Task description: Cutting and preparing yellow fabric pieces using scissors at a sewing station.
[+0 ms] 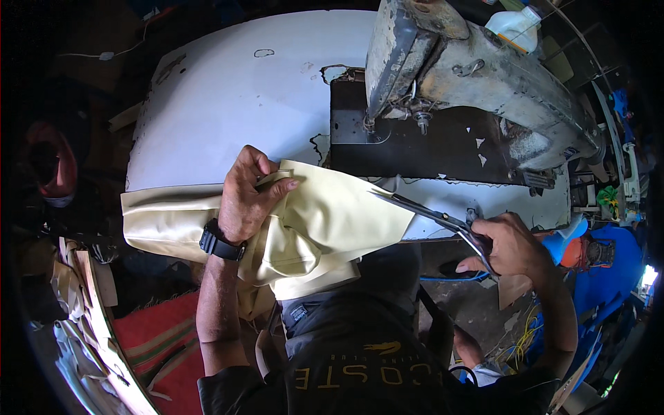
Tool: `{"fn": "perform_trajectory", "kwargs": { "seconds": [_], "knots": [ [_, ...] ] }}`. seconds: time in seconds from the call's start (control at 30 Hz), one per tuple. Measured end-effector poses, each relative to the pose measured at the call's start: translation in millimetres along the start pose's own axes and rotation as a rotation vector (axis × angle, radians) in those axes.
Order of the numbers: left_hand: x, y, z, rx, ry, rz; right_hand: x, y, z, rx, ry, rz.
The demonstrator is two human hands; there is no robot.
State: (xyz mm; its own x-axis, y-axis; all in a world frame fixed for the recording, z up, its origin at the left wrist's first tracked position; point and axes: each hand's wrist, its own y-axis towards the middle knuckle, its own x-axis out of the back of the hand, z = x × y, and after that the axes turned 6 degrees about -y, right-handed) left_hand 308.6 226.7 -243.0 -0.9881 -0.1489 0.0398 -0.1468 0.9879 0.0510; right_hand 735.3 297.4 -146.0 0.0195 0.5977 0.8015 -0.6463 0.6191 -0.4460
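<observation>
A piece of cream, shiny leather-like material (332,207) lies folded across the table's near edge and hangs down over my lap. My left hand (250,192), with a black watch on the wrist, pinches its upper edge between thumb and fingers. In my right hand (510,243) is a pair of dark-bladed scissors (443,220), gripped by the handles. Their blades point left and meet the material's right-hand part near its upper edge. Whether the blades are fully closed is hard to make out.
An old, worn sewing machine (484,76) stands at the far right of the white table (235,104), beside a dark recess with small white scraps. Behind it is a white plastic jug (515,29). A red striped cloth (159,339) lies at lower left, yellow cord (529,335) at lower right.
</observation>
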Motion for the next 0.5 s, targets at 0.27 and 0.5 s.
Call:
{"fn": "perform_trajectory", "kwargs": {
  "seconds": [0.27, 0.5],
  "knots": [
    [2.2, -0.7, -1.2, -0.001, 0.029, 0.015, 1.5, 15.9, 9.1, 0.081, -0.025, -0.040],
    [2.4, -0.3, -0.4, -0.019, -0.017, 0.030, 3.8, 13.8, 8.1, 0.016, -0.019, -0.026]
  ]
}}
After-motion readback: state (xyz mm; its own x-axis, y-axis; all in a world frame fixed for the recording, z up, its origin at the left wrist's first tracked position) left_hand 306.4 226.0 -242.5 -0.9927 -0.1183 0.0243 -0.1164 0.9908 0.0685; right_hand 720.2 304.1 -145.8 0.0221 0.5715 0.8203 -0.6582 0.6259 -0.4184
